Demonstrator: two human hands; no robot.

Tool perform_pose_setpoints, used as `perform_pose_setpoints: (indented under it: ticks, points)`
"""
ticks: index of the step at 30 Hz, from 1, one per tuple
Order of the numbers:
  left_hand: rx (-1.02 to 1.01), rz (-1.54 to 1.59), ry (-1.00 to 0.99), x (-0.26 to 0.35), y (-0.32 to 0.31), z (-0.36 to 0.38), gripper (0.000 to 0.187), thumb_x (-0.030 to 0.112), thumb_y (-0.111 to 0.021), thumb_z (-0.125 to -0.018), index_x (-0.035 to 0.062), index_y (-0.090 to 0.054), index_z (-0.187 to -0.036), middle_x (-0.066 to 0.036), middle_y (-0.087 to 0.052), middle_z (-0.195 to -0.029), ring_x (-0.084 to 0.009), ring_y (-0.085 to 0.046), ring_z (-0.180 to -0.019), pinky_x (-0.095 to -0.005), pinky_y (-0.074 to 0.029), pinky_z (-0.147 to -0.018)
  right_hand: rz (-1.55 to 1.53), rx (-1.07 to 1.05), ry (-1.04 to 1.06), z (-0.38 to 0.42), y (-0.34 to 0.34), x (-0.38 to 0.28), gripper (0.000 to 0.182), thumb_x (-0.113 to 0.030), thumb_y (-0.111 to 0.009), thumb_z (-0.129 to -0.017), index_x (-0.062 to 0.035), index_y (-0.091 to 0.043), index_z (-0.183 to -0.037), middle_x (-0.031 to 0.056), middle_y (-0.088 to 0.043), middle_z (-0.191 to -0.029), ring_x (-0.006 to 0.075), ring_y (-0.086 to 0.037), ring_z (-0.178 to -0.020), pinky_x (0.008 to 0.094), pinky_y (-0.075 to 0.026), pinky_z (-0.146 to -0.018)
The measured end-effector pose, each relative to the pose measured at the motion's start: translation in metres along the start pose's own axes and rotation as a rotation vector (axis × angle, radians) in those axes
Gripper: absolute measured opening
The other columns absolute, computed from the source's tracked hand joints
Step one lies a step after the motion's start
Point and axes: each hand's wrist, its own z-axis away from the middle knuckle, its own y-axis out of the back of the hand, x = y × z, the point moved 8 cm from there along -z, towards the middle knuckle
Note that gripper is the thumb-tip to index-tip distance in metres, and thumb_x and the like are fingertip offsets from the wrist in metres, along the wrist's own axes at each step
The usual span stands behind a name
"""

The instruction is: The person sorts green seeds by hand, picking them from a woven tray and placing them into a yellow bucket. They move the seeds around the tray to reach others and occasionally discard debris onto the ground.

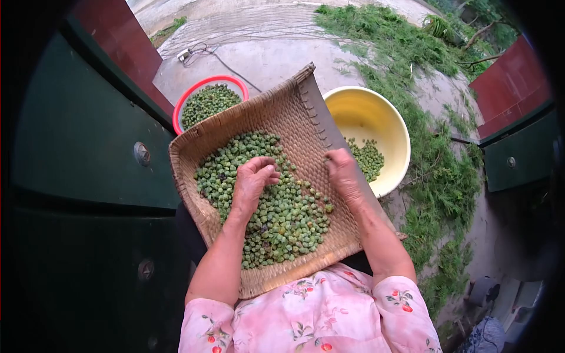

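A woven winnowing basket (306,126) lies tilted across my lap, with a spread of small, knobbly green seed cones (288,229) on it. Over the middle of the pile is my left hand (254,181), its fingers bent and brought together in a pinch; whatever they hold is hidden. My right hand (342,170) is closed near the basket's right edge, thumb against fingers, and any small thing in it is too hard to make out. Just beyond that hand stands a yellow basin (393,126) with similar green cones at its bottom.
Behind the basket's left corner sits a red-rimmed basin (219,78) full of green cones. A dark cable (232,69) crosses the concrete. Cut green branches (438,194) cover the ground on the right. A dark green door (88,129) stands close on my left.
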Motion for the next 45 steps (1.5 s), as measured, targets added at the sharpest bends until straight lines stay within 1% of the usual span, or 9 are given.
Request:
perform_pose_setpoints:
  ticks: [3, 6, 9, 11, 14, 26, 29, 38, 45]
  points:
    - [-0.002, -0.008, 0.008, 0.000, -0.002, 0.000, 0.017, 0.004, -0.056, -0.089, -0.0027, -0.060, -0.104, -0.007, -0.064, -0.091, -0.0149, -0.064, -0.077, -0.0254, -0.055, -0.067, 0.261, 0.161, -0.163, -0.001, 0.058, 0.025, 0.025, 0.002, -0.063, -0.073, -0.0014, -0.062, -0.097, 0.0144, -0.059, -0.092, 0.0288, -0.059, -0.084, 0.0365, -0.048, -0.077]
    - [-0.016, -0.024, 0.003, -0.001, -0.003, 0.000, 0.018, 0.004, -0.056, -0.089, -0.0027, -0.060, -0.104, -0.007, -0.064, -0.091, -0.0147, -0.064, -0.077, -0.0254, -0.055, -0.067, 0.433, 0.153, -0.022, 0.003, 0.072, 0.003, 0.031, 0.002, -0.064, -0.072, -0.0027, -0.062, -0.102, 0.0138, -0.059, -0.096, 0.0293, -0.060, -0.084, 0.0363, -0.048, -0.079]
    - [-0.014, -0.029, -0.001, -0.001, -0.003, -0.001, 0.018, 0.004, -0.056, -0.089, -0.0027, -0.061, -0.105, -0.007, -0.064, -0.092, -0.0147, -0.064, -0.077, -0.0255, -0.055, -0.067, 0.009, -0.206, 0.059, 0.013, 0.030, -0.031, 0.034, 0.002, -0.065, -0.072, -0.0037, -0.061, -0.105, 0.0128, -0.057, -0.099, 0.0283, -0.059, -0.089, 0.0360, -0.048, -0.081]
    - [-0.016, -0.010, 0.006, -0.002, -0.002, -0.001, 0.018, 0.005, -0.056, -0.089, -0.0028, -0.061, -0.105, -0.007, -0.064, -0.092, -0.0148, -0.064, -0.078, -0.0256, -0.055, -0.067, 0.024, -0.440, 0.057, 0.026, -0.002, -0.056, 0.030, -0.001, -0.062, -0.076, -0.0053, -0.058, -0.106, 0.0130, -0.053, -0.102, 0.0304, -0.055, -0.097, 0.0389, -0.047, -0.082]
    - [-0.012, -0.018, 0.004, 0.000, -0.003, 0.001, 0.018, 0.005, -0.056, -0.089, -0.0028, -0.061, -0.104, -0.007, -0.064, -0.092, -0.0148, -0.064, -0.078, -0.0259, -0.055, -0.067, 0.125, -0.605, 0.085, 0.037, -0.024, -0.070, 0.029, -0.005, -0.061, -0.077, -0.0060, -0.057, -0.106, 0.0124, -0.052, -0.100, 0.0310, -0.054, -0.100, 0.0397, -0.046, -0.083]
    - [-0.037, -0.026, -0.005, -0.001, -0.003, -0.001, 0.018, 0.005, -0.056, -0.089, -0.0027, -0.061, -0.104, -0.007, -0.064, -0.091, -0.0148, -0.064, -0.077, -0.0257, -0.054, -0.067, 0.179, -0.914, 0.076, 0.069, -0.001, -0.051, 0.033, -0.006, -0.061, -0.075, -0.0059, -0.056, -0.108, 0.0115, -0.049, -0.101, 0.0308, -0.052, -0.100, 0.0406, -0.045, -0.084]
    - [-0.038, -0.021, -0.002, -0.001, -0.003, 0.000, 0.018, 0.005, -0.056, -0.089, -0.0027, -0.060, -0.105, -0.007, -0.064, -0.091, -0.0145, -0.064, -0.077, -0.0255, -0.054, -0.067, 0.193, -0.932, 0.005, 0.075, 0.001, -0.048, 0.035, -0.005, -0.061, -0.074, -0.0055, -0.056, -0.108, 0.0117, -0.049, -0.103, 0.0309, -0.052, -0.102, 0.0399, -0.045, -0.085]
    - [-0.030, -0.020, 0.012, 0.000, -0.003, 0.000, 0.018, 0.005, -0.056, -0.088, -0.0024, -0.060, -0.104, -0.007, -0.064, -0.092, -0.0147, -0.064, -0.078, -0.0258, -0.054, -0.068, 0.256, -0.768, 0.117, 0.086, 0.007, -0.060, 0.021, 0.001, -0.051, -0.073, -0.0020, -0.060, -0.092, 0.0146, -0.050, -0.095, 0.0327, -0.052, -0.093, 0.0398, -0.045, -0.083]
    - [-0.031, 0.054, 0.020, -0.001, 0.001, -0.001, 0.017, 0.005, -0.056, -0.088, -0.0020, -0.060, -0.104, -0.008, -0.064, -0.092, -0.0153, -0.064, -0.078, -0.0260, -0.055, -0.068, 0.175, -0.643, 0.112, 0.085, 0.023, -0.055, 0.022, 0.004, -0.055, -0.071, -0.0018, -0.060, -0.091, 0.0148, -0.053, -0.093, 0.0328, -0.052, -0.093, 0.0394, -0.045, -0.083]
